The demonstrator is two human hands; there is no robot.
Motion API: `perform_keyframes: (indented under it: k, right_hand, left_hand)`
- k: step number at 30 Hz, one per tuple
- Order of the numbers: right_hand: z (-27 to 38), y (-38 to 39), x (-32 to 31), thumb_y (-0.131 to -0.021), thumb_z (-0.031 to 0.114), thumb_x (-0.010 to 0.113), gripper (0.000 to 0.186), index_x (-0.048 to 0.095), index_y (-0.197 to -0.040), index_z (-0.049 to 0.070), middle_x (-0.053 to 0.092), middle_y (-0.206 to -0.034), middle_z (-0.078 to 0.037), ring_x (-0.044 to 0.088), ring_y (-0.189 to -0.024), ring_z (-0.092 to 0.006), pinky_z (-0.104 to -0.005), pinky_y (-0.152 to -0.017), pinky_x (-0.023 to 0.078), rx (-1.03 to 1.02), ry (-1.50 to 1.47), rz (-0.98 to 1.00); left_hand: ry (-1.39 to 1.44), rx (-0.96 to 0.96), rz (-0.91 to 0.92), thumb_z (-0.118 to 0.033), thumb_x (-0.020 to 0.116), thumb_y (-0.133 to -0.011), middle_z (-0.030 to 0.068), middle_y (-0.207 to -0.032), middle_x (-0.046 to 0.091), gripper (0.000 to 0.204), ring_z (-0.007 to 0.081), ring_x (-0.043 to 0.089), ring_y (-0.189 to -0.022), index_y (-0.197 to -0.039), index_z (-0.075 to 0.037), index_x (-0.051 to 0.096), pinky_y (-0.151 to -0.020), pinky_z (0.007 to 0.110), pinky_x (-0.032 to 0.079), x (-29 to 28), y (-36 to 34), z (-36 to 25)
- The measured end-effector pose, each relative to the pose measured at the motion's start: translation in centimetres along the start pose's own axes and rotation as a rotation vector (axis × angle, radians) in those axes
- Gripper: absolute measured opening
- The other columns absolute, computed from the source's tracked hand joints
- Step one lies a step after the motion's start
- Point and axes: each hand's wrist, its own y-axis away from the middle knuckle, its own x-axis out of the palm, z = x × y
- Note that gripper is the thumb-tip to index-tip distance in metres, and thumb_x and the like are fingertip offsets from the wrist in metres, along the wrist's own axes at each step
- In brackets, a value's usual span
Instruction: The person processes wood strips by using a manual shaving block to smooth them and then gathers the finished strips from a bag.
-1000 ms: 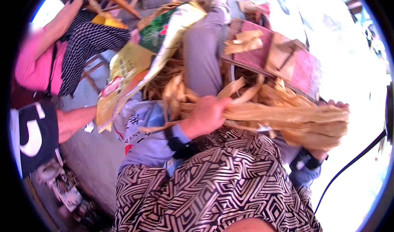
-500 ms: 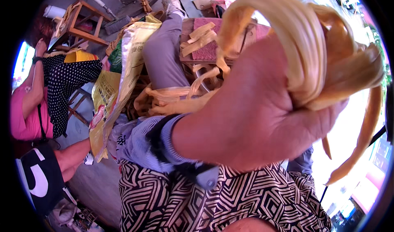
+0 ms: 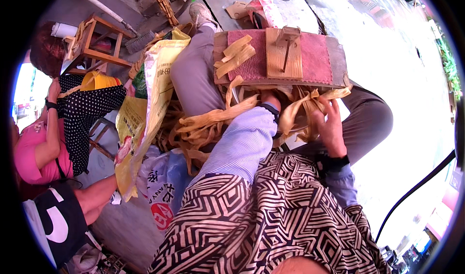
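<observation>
A wooden board (image 3: 335,56) lies across the space between my knees, with a red cloth pad (image 3: 315,56) on top. A small wooden block (image 3: 273,63) with a peg-like piece stands on the pad. Two or so flat tan strips (image 3: 236,61) rest on the board's left end. Under the board's near edge is my left hand (image 3: 271,98); its fingers are hidden behind the edge and strips. My right hand (image 3: 332,131), right of it, has bent fingers closed on a bunch of papery tan strips (image 3: 295,111) that hang below the board.
Many more tan strips (image 3: 193,128) pile up left of my lap, beside a yellow woven sack (image 3: 157,75) and a plastic bag (image 3: 164,172). A person in pink (image 3: 36,150) sits at far left, near a wooden stool (image 3: 92,44). A brush (image 3: 140,42) lies behind.
My left hand, raised close to the camera with a looped bundle of strips, has dropped to the board's near edge. The board and my right hand now show.
</observation>
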Motion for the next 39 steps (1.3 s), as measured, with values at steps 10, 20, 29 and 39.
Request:
perform_keyframes:
  k: [10, 20, 29, 39]
  right_hand:
    - [5.3, -2.2, -3.4, -0.066, 0.033, 0.081, 0.058, 0.057, -0.112, 0.006, 0.058, -0.100, -0.007, 0.064, -0.087, -0.0271, -0.0406, -0.069, 0.050, -0.179, 0.590, 0.511]
    - [1.9, -2.9, -3.3, -0.073, 0.014, 0.071, 0.039, 0.060, -0.106, -0.002, 0.064, -0.096, -0.017, 0.064, -0.074, -0.0334, -0.0406, -0.066, 0.052, -0.272, 0.371, 0.516]
    - [13.2, -5.2, 1.3, -0.083, 0.010, 0.067, 0.022, 0.061, -0.100, -0.002, 0.063, -0.082, -0.006, 0.056, -0.066, -0.0123, -0.0288, -0.062, 0.047, 0.101, -0.804, 0.310]
    - [5.1, -5.3, -3.5, -0.080, 0.013, 0.064, 0.021, 0.063, -0.100, 0.005, 0.065, -0.097, -0.011, 0.062, -0.088, -0.0320, -0.0410, -0.075, 0.048, -0.426, 0.371, 0.246]
  left_hand:
    - [0.800, 0.213, -0.464, -0.022, 0.061, -0.078, 0.0131, -0.076, 0.065, 0.019, 0.0358, 0.062, -0.081, -0.080, -0.004, 0.066, -0.079, 0.045, 0.049, -10.2, 18.4, 4.4]
    - [0.402, -0.144, -0.241, -0.051, 0.074, -0.071, 0.0224, -0.141, 0.042, 0.080, 0.0411, 0.031, -0.138, -0.127, 0.002, 0.051, -0.113, 0.057, 0.022, -4.4, 27.3, 6.9]
    - [0.346, -0.286, -0.260, -0.012, 0.055, -0.081, 0.0094, -0.105, 0.063, 0.035, 0.0267, 0.057, -0.107, -0.115, -0.003, 0.057, -0.094, 0.042, 0.042, -2.8, 28.5, 5.8]
    - [0.811, 0.126, -0.636, -0.004, 0.066, -0.070, 0.0189, -0.093, 0.065, 0.050, 0.0343, 0.067, -0.080, -0.118, 0.002, 0.054, -0.069, 0.041, 0.053, -17.7, 25.6, 4.2]
